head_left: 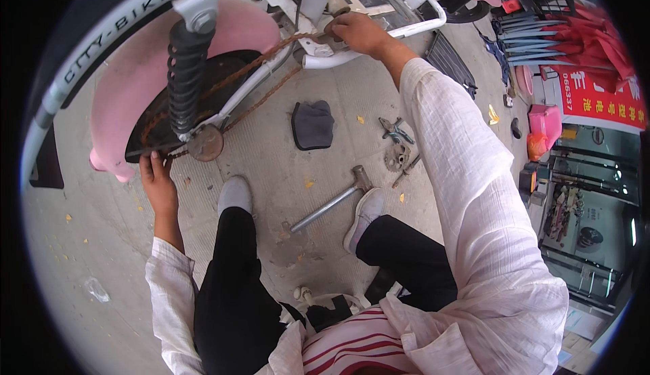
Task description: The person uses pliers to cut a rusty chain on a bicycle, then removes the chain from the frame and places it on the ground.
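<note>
A striped shirt (359,340) is nearest. At the pink mudguard (116,90) corner, the left hand (161,182) has fingertips near the rusty chain (273,52), pinch unclear. Probably it is gritty, stiff; better held mid-length. Beside the white frame's (332,60) left edge, the right hand (362,34) seems to grasp it.

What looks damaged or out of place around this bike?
The bike chain looks damaged: its reddish-brown colour suggests rust. A toothed chainring also lies loose on the pavement beside pliers, rather than mounted.

- A rusty chain (271,51) is touched by the left hand (160,184).
- The right hand (363,34) is placed at the white frame (332,60).
- A hammer (326,207) is laid on the ground (271,256).
</note>
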The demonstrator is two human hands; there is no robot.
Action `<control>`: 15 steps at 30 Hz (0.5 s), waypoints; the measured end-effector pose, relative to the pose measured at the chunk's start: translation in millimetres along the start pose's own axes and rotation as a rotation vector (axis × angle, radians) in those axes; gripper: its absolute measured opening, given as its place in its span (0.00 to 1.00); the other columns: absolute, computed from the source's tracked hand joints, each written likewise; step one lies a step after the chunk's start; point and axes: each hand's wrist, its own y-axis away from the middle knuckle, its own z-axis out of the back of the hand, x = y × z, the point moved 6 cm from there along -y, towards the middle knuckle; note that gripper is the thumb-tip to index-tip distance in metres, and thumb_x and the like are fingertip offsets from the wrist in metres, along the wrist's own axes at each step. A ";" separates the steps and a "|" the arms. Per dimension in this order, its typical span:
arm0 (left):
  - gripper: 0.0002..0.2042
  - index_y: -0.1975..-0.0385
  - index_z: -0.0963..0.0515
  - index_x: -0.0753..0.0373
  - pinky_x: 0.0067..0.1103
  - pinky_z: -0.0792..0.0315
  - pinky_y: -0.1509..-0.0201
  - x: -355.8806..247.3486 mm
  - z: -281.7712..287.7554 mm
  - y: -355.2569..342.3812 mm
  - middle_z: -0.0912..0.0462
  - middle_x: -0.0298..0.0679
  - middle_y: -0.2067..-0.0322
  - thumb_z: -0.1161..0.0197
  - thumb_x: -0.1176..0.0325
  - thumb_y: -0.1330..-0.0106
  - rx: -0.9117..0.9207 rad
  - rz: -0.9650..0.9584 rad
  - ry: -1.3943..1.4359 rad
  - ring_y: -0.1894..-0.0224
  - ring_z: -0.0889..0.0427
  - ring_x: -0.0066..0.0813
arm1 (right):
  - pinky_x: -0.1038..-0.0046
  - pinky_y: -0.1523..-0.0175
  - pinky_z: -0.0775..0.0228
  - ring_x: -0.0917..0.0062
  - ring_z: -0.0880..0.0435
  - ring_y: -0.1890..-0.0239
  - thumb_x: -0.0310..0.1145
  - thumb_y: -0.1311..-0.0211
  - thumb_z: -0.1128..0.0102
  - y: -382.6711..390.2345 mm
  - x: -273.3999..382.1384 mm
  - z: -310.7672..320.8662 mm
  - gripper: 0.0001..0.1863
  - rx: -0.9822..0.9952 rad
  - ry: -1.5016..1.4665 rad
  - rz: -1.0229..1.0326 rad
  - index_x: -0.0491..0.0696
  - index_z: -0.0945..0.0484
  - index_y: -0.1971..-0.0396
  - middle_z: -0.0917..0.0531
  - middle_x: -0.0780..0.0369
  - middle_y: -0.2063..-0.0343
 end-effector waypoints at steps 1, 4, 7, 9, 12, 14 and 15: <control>0.10 0.59 0.31 0.63 0.26 0.28 0.47 -0.2 2.0 1.5 0.25 0.35 0.60 0.53 0.63 0.26 -0.010 0.015 0.014 0.55 0.25 0.23 | 0.64 0.49 0.30 0.59 0.21 0.55 0.36 0.46 0.49 -5.6 -6.0 -3.5 0.16 0.033 0.230 -0.064 0.50 0.17 0.62 0.18 0.53 0.58; 0.09 0.58 0.31 0.62 0.28 0.28 0.45 -5.1 2.7 5.6 0.25 0.36 0.59 0.53 0.63 0.27 0.023 0.028 0.020 0.54 0.25 0.24 | 0.64 0.48 0.31 0.60 0.21 0.52 0.31 0.46 0.54 -16.2 -6.4 -23.9 0.18 0.201 0.257 -0.043 0.54 0.17 0.59 0.18 0.56 0.56; 0.09 0.57 0.31 0.62 0.29 0.28 0.45 -7.8 -0.7 6.8 0.24 0.36 0.58 0.53 0.63 0.26 0.066 0.042 -0.002 0.55 0.25 0.24 | 0.67 0.45 0.33 0.62 0.21 0.51 0.34 0.41 0.49 -23.1 -9.5 -33.0 0.17 0.332 0.231 -0.110 0.51 0.20 0.53 0.19 0.56 0.54; 0.09 0.57 0.31 0.61 0.29 0.28 0.45 -10.0 -0.9 9.2 0.24 0.37 0.58 0.54 0.63 0.26 0.077 0.055 -0.007 0.55 0.25 0.24 | 0.67 0.45 0.33 0.61 0.22 0.51 0.36 0.41 0.48 -29.0 -14.8 -41.5 0.17 0.332 0.233 -0.115 0.50 0.21 0.53 0.19 0.55 0.55; 0.09 0.56 0.32 0.61 0.29 0.28 0.45 -7.8 0.9 11.4 0.24 0.37 0.59 0.54 0.63 0.26 0.110 0.088 -0.015 0.56 0.25 0.24 | 0.65 0.47 0.32 0.60 0.21 0.52 0.37 0.41 0.46 -34.9 -15.2 -50.5 0.17 0.337 0.259 -0.129 0.49 0.22 0.53 0.18 0.54 0.56; 0.09 0.57 0.32 0.60 0.29 0.28 0.46 -5.1 0.1 11.9 0.23 0.37 0.60 0.53 0.62 0.27 0.117 0.099 -0.015 0.56 0.25 0.24 | 0.64 0.48 0.31 0.59 0.21 0.53 0.36 0.42 0.45 -37.5 -15.1 -50.9 0.16 0.324 0.297 -0.149 0.48 0.21 0.55 0.18 0.54 0.58; 0.09 0.57 0.32 0.60 0.29 0.28 0.46 -3.7 0.5 12.2 0.23 0.37 0.60 0.53 0.62 0.27 0.115 0.107 -0.015 0.55 0.25 0.24 | 0.64 0.49 0.31 0.59 0.20 0.54 0.36 0.42 0.45 -37.9 -15.2 -50.9 0.15 0.318 0.316 -0.158 0.47 0.21 0.56 0.18 0.53 0.59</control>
